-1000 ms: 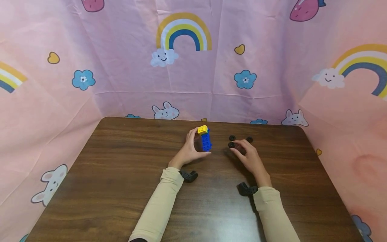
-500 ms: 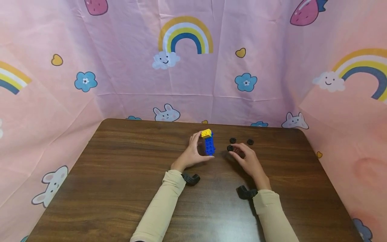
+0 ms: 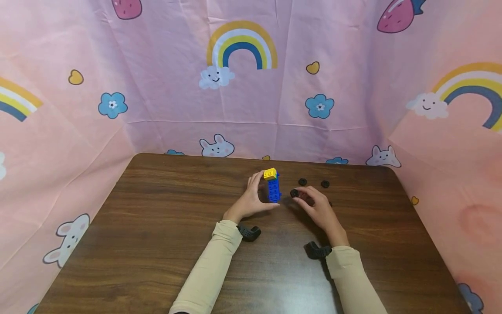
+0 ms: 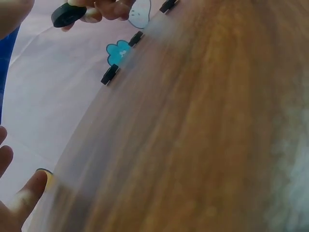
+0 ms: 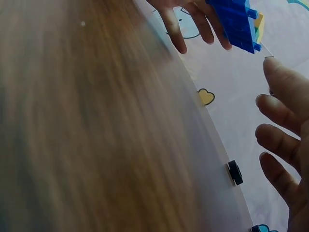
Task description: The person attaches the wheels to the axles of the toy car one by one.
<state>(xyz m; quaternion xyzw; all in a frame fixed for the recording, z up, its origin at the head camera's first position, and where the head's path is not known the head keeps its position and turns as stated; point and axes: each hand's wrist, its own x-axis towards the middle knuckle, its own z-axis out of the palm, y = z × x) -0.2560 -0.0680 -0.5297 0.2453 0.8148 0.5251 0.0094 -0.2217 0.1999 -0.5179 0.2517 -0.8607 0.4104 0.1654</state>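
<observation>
Above the table's far half, my left hand (image 3: 251,199) grips a toy built of blocks between thumb and fingers. Its long blue block (image 3: 274,191) has a yellow block (image 3: 270,174) at the top end. Short blue pegs stick out of its right side, as the right wrist view shows. A small black toy wheel (image 3: 294,193) is pinched by thumb and fingertips of my right hand (image 3: 318,211), a short gap to the right of the blue block. In the left wrist view this wheel (image 4: 67,15) hangs above the table.
Two black wheels (image 3: 302,181) (image 3: 325,184) lie on the brown wooden table (image 3: 157,244) beyond my right hand. Another wheel (image 3: 330,203) is mostly hidden behind that hand. A patterned pink cloth (image 3: 164,78) rises behind the table's far edge.
My right hand has carried its wheel left, away from the loose wheels. My left hand has shifted slightly right with the block toy, narrowing the gap. A wheel edge now shows behind my right hand.
</observation>
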